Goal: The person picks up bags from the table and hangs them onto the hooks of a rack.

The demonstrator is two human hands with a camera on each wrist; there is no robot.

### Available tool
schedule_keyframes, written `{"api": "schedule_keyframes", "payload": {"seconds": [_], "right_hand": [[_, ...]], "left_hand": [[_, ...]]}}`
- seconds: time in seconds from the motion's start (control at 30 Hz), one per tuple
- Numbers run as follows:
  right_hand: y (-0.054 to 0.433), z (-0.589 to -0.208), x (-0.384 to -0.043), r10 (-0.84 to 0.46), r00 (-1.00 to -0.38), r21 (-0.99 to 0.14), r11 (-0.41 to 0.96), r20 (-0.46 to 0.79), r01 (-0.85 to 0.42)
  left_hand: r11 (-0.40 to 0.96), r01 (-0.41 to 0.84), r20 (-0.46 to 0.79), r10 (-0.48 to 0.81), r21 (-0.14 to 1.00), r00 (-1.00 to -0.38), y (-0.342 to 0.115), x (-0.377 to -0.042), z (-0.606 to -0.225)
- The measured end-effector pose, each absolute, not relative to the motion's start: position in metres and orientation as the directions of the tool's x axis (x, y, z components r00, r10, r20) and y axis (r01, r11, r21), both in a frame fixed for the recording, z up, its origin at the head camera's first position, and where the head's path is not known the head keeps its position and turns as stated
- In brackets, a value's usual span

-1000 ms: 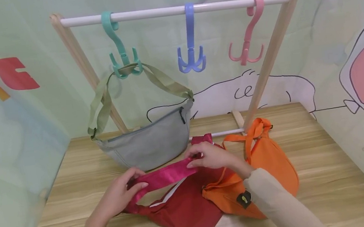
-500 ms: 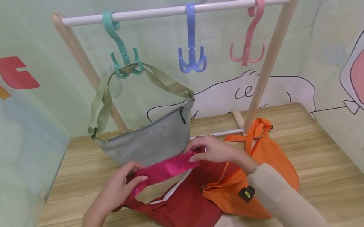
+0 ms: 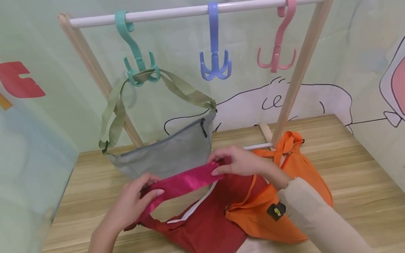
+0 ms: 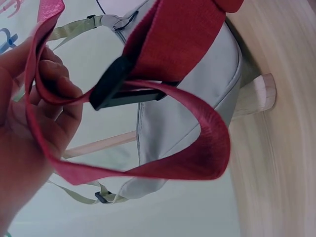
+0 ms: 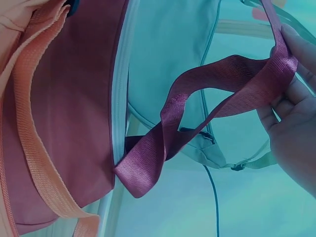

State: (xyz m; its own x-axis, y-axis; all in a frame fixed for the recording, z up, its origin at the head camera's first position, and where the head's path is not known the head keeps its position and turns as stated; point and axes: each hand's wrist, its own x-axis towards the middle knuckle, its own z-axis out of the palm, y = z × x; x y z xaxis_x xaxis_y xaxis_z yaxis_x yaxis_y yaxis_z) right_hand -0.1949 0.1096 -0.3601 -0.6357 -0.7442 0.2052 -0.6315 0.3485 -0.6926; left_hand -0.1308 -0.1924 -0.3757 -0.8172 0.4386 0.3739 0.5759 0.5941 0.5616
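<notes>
A dark red sling bag (image 3: 208, 231) with a white zipper lies in the middle of the wooden table, its body still low while its magenta strap (image 3: 186, 182) is stretched up. My left hand (image 3: 130, 203) pinches the strap's left part between thumb and fingers. At the other end my right hand (image 3: 243, 164) pinches the same strap. In the left wrist view a black buckle (image 4: 106, 86) sits where the strap loops near the bag's end. The loose strap also twists below my right hand (image 5: 296, 108) in the right wrist view.
Behind, a grey bag (image 3: 175, 151) hangs by its strap from a green hook (image 3: 134, 50). A blue hook (image 3: 213, 45) and a pink hook (image 3: 278, 35) share the rack's white bar (image 3: 173, 12). An orange bag (image 3: 308, 181) lies at the right, overlapping the red one.
Both hands have risen a little and moved away from me, carrying the strap up in front of the grey bag. The red bag's body has shifted slightly with it.
</notes>
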Motion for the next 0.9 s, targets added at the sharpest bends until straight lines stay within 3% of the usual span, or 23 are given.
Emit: {"api": "schedule_keyframes", "payload": {"seconds": [0.37,0.63,0.9], "right_hand": [[0.116,-0.349,-0.197,-0.703,-0.683,-0.716,0.370,0.201,-0.592],[0.121,-0.343,-0.202,-0.702,-0.664,-0.723,0.316,0.257,-0.615],[0.123,-0.336,-0.200,-0.683,-0.686,-0.699,0.364,0.250,-0.616]], "left_hand": [[0.587,0.604,0.398,0.455,0.538,-0.797,-0.189,-0.138,-0.364],[0.607,0.607,0.412,0.446,0.514,-0.795,-0.184,-0.143,-0.352],[0.635,0.583,0.389,0.435,0.507,-0.812,-0.181,-0.144,-0.343]]}}
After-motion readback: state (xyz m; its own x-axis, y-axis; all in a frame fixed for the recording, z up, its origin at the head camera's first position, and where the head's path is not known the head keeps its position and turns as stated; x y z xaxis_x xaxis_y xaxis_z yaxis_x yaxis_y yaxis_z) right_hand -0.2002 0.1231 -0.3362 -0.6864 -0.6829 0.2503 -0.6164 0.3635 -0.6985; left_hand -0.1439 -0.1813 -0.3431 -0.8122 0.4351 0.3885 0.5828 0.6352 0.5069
